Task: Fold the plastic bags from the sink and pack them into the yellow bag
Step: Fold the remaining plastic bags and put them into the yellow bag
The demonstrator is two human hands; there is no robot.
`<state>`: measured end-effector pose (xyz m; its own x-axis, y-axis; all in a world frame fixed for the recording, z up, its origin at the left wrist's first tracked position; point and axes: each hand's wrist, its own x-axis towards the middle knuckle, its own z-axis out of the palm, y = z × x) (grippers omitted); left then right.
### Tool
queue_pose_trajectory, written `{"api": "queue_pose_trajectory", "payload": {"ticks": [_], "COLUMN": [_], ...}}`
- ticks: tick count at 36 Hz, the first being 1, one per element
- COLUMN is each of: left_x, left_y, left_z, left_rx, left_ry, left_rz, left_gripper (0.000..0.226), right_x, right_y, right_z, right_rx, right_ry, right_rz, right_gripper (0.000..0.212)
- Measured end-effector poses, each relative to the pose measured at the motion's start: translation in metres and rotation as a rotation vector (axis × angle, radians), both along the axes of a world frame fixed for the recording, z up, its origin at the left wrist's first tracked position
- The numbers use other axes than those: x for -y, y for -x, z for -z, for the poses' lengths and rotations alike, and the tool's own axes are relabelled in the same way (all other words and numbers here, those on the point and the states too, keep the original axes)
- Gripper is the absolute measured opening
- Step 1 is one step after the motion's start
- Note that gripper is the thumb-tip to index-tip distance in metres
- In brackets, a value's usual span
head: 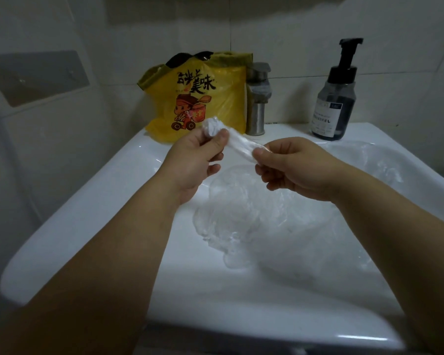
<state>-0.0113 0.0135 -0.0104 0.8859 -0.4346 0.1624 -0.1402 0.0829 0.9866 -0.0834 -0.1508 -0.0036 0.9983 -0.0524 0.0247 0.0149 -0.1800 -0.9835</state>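
Over the sink (87,201), left hand (194,160) pinches the clear bag (237,147) at its roll, right hand (292,165) the tail — we should pull tight.

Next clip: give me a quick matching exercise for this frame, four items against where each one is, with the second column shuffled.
Items
1. yellow bag
2. pump bottle
3. twisted clear bag
4. loose clear bags

Places
A. lying in the sink
B. pinched between the left hand and the right hand
C. standing left of the faucet
D. standing right of the faucet

Pairs: 1-C, 2-D, 3-B, 4-A
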Motion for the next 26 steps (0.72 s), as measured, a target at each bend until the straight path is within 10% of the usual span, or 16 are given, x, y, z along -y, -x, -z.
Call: {"api": "queue_pose_trajectory", "payload": {"ticks": [6,12,26], "left_x": [0.012,0.029,0.002], "left_y": [0.011,0.023,-0.001], "left_z": [0.007,0.012,0.002], "left_rx": [-0.112,-0.092,0.130], "left_ry": [0.000,-0.057,-0.041], "left_rz": [0.249,0.189,-0.302], "left_gripper": [0.079,0.034,0.032], "right_x": [-0.012,-0.029,-0.017], "right_y": [0.002,0.001,0.009], "right_z": [0.002,0.011,0.002], "right_rx": [0.105,0.134,0.034], "right_ry": [-0.004,0.036,0.022], "right_rz": [0.057,0.033,-0.027], "right_gripper": [0.024,0.020,0.025]}}
